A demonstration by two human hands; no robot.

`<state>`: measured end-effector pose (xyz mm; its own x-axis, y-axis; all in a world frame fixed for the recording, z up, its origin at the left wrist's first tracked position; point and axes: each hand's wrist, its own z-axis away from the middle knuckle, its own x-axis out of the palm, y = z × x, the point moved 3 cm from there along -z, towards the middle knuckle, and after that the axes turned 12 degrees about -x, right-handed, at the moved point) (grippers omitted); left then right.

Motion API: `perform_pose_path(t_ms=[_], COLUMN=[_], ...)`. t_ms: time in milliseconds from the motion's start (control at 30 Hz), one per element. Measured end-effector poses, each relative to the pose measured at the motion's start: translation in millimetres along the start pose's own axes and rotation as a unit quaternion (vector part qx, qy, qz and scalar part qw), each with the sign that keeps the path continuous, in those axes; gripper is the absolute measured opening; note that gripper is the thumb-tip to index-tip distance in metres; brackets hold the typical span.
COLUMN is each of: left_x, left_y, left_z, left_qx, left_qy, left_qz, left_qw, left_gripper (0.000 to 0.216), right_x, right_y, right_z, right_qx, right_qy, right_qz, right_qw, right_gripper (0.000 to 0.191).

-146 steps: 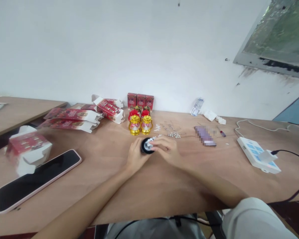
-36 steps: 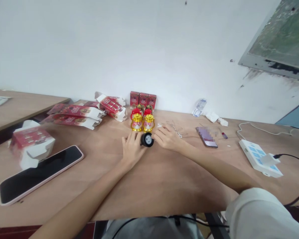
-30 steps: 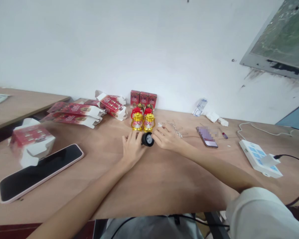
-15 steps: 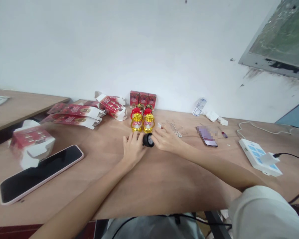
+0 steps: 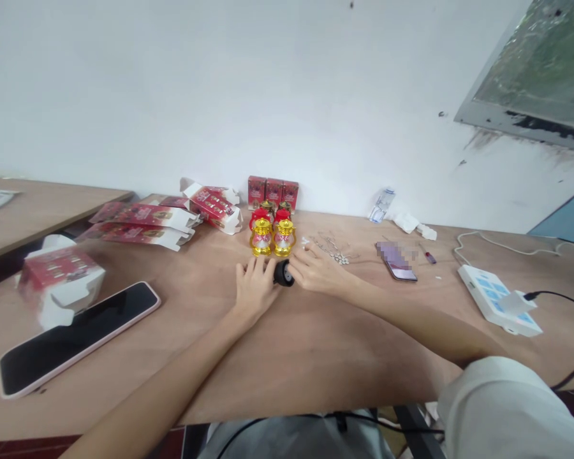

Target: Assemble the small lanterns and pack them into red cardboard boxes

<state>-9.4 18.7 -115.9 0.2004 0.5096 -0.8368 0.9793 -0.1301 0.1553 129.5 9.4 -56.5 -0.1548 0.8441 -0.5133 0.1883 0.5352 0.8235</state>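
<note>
My left hand (image 5: 256,284) is wrapped round a black round piece (image 5: 282,273), which lies on its side with a flat grey end turned right. What lies under the fingers is hidden. The right hand (image 5: 316,271) is pinched at that grey end; whether a small thing sits between its fingertips I cannot make out. Just beyond both hands stand two gold mini lanterns (image 5: 261,238) side by side, and behind them are red lanterns (image 5: 282,215) and darker, bronze-looking tops.
Three red boxes (image 5: 273,192) stand by the wall. Opened cartons (image 5: 146,220) and a large phone (image 5: 83,338) lie left. To the right are a chain with pale discs (image 5: 339,257), a smaller phone (image 5: 396,260), a small screwdriver-like item (image 5: 430,257) and a white power strip (image 5: 497,299).
Both hands stay at the black piece. Its grey end shows less now, with the right fingers closer over it. The view has shifted slightly.
</note>
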Motion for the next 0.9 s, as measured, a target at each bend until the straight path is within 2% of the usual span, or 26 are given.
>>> perform_pose_path(t_ms=[267,367,500,567,733,900], left_x=[-5.5,-7.2,-6.0,-5.6,-7.5,-7.5], left_y=[4.7,5.6,1.4,0.1,4.6,8.4], left_z=[2.2,1.8,-0.7,-1.1,3.4,7.6], left_qx=[0.012,0.009,-0.017,-0.019,0.003,0.007], left_qy=[0.021,0.021,0.012,0.013,0.030,0.029], left_qz=[0.027,0.043,0.056,0.057,0.054,0.064], left_qw=[0.999,0.999,0.998,0.998,0.998,0.997], left_gripper=[0.031,0.030,0.031,0.031,0.025,0.024], right_x=[5.6,2.9,-6.4,-8.4,3.7,21.6], right_y=[3.2,1.9,-6.1,-12.6,-30.1,-36.5], right_z=[10.4,17.5,25.9,25.0,9.0,0.5], right_qx=[0.072,0.100,0.171,0.215,0.283,0.308], right_qy=[0.021,0.077,0.210,0.246,0.242,0.287], right_qz=[-0.025,-0.038,-0.101,-0.157,-0.245,-0.176], right_qw=[0.997,0.991,0.957,0.932,0.895,0.890], right_gripper=[0.021,0.019,0.010,0.008,0.008,0.010])
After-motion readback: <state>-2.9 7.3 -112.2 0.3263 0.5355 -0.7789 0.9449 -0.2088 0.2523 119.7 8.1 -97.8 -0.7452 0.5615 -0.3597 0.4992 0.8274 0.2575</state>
